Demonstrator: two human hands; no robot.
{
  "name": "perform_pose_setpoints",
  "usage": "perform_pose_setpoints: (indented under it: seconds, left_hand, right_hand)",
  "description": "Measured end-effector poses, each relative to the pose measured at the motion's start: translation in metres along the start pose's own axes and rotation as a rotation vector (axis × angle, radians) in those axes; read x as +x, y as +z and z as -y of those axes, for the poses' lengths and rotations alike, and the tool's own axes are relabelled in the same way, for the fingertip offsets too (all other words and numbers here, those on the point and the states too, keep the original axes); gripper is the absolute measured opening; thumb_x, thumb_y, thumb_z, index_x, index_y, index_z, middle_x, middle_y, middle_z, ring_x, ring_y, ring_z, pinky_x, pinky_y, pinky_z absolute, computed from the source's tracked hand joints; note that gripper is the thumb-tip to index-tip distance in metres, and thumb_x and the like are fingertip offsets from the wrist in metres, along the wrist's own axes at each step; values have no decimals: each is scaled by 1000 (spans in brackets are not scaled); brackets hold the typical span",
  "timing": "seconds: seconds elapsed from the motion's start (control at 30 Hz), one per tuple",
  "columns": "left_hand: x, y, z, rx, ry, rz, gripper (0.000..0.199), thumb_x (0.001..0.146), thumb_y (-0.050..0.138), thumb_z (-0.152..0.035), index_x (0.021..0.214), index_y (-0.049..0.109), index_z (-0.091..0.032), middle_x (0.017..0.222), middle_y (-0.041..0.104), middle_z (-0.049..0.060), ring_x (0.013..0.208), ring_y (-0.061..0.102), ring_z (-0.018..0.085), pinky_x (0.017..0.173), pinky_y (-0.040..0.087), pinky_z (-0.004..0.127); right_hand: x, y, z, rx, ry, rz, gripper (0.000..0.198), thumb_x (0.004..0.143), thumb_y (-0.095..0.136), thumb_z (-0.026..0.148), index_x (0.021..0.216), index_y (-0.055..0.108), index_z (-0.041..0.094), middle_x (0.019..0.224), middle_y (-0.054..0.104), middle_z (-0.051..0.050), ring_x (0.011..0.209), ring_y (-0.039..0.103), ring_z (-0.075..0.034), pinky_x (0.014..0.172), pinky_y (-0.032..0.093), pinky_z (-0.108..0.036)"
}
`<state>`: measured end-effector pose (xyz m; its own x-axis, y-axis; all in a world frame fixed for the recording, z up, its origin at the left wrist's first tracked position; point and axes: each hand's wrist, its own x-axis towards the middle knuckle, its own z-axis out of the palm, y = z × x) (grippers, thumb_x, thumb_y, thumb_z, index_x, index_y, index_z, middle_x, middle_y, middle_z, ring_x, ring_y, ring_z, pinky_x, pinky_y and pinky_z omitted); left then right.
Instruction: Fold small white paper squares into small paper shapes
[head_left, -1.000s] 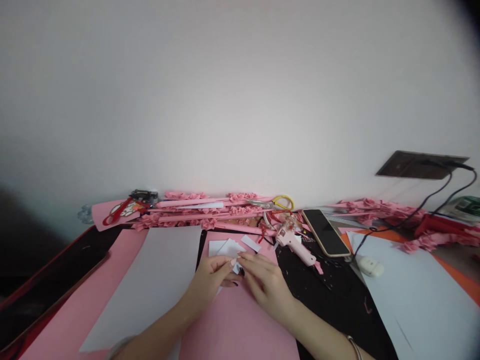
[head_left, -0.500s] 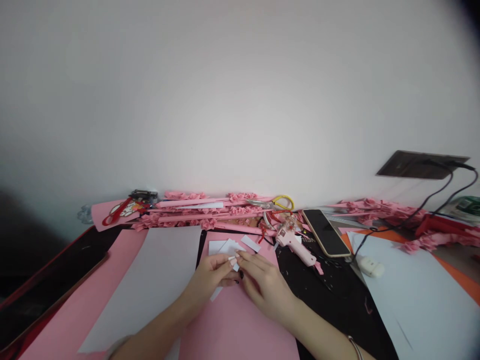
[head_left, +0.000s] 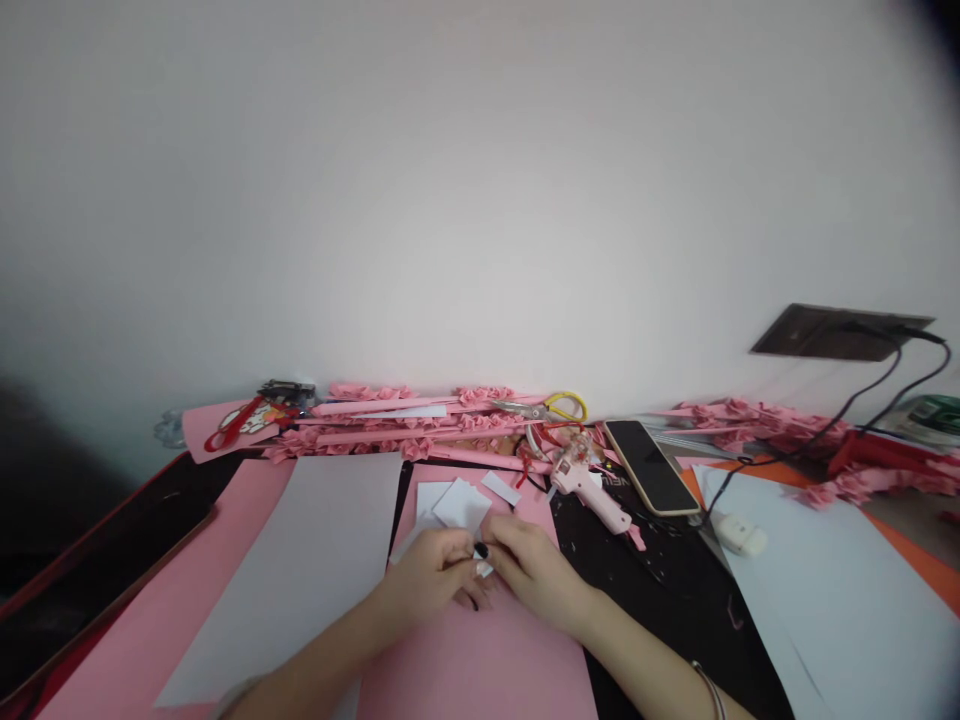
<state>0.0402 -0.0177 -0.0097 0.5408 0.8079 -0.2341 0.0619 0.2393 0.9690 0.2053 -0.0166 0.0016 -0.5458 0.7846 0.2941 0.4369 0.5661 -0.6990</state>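
Note:
My left hand [head_left: 439, 572] and my right hand [head_left: 531, 568] meet over a pink sheet [head_left: 480, 660], fingertips pinched together. Between them is a small piece of white paper [head_left: 482, 568], mostly covered by the fingers. Just beyond the fingertips, several white paper pieces [head_left: 459, 502] overlap on the pink sheet. A separate white paper strip [head_left: 501, 487] lies to their right.
A pink glue gun [head_left: 592, 495] and a phone [head_left: 652, 465] lie to the right on a black mat [head_left: 637, 590]. Yellow-handled scissors [head_left: 566, 406] rest among pink paper flowers [head_left: 420, 445] by the wall. White sheets [head_left: 300, 560] flank both sides; cables [head_left: 832, 425] run to an outlet.
Both hands have drawn slightly nearer to me, uncovering more of the white paper pieces. The fingers have shifted on the small white piece, which is now more hidden.

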Motion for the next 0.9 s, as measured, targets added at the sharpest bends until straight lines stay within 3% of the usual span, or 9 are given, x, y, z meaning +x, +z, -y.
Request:
perform_pose_setpoints:
  seconds: [0.13,0.3,0.53,0.73,0.9]
  left_hand:
    - [0,-1,-2,-18,-7,23,19,72,57,-32,65,50,-16,62,65,1,56,64,15,55,47,26]
    - [1,-5,-4,-14,19,11,18,70,60,-31,64,57,-14,58,62,0,51,59,12,53,46,23]
    - [2,-6,-3,-13,33,6,22,71,60,-31,60,63,-13,52,61,0,49,57,11,53,46,22]
    - [1,-5,-6,-27,1,-6,24,68,63,-33,55,61,-13,49,60,0,45,56,12,50,46,23]
    - [1,-7,-4,-64,0,18,24,68,64,-32,55,60,-11,51,62,1,44,56,11,48,45,23]
  right_hand:
    - [0,0,-1,68,12,16,24,86,39,10,65,44,19,60,50,3,56,46,-11,54,35,-20]
    - [-3,0,-5,84,82,-76,25,88,38,16,64,44,18,57,45,3,52,42,-10,51,33,-20]
    - [0,5,-3,293,181,-140,7,81,52,20,81,58,17,75,58,-2,67,53,-14,61,42,-24]
    - [2,9,0,425,143,-200,10,77,57,15,66,57,16,76,58,-3,71,55,-15,64,43,-25]
    - [2,7,1,404,87,-189,17,78,56,15,62,52,17,79,57,-4,72,55,-15,64,43,-24]
